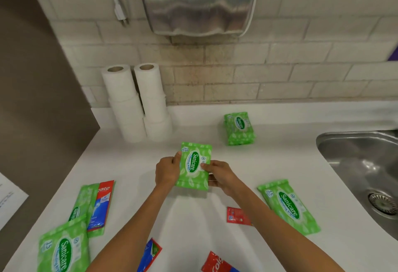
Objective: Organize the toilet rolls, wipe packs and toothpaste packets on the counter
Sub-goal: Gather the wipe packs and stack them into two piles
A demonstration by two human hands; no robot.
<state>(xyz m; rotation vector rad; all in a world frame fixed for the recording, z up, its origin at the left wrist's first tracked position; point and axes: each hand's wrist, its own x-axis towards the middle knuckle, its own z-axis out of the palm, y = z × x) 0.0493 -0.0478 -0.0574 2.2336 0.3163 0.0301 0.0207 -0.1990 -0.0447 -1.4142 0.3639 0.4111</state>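
1. Both hands hold one Sanicare wipe pack (193, 165) over the white counter (133, 164), well left of the steel sink (355, 159). The label faces up and the long axis points at the wall.
2. The left hand (167, 171) grips the pack's edge away from the sink, fingers wrapped round it, thumb near the upper corner. The right hand (219, 175) pinches the sink-side edge, thumb flat on the printed face. The two-sided hold probably keeps the soft pack square for a flat landing.
3. Likely target: the stacked wipe packs (239, 128), nearer the wall, between the held pack and the sink. That pile lies label-up, so the held one looks turned to match. Judgement only.
4. The toilet rolls (127, 103) stand in two upright columns against the wall, farthest from the sink, side by side. They look sorted.
5. Not yet gathered:
   - a loose wipe pack (288, 206) just beside the sink's near rim
   - a corner wipe pack (62, 248) far from the sink, at the frame's bottom
   - a third wipe pack (83, 202) just behind the corner one, with a Colgate toothpaste packet (101, 205) lying on it
6. More toothpaste lies scattered left of the sink:
   - a small red sachet (237, 214)
   - a blue-red packet (150, 254)
   - a red Colgate packet (215, 263), cut off by the frame edge
7. Estimate: rolls done, wipes partway, toothpaste not started.
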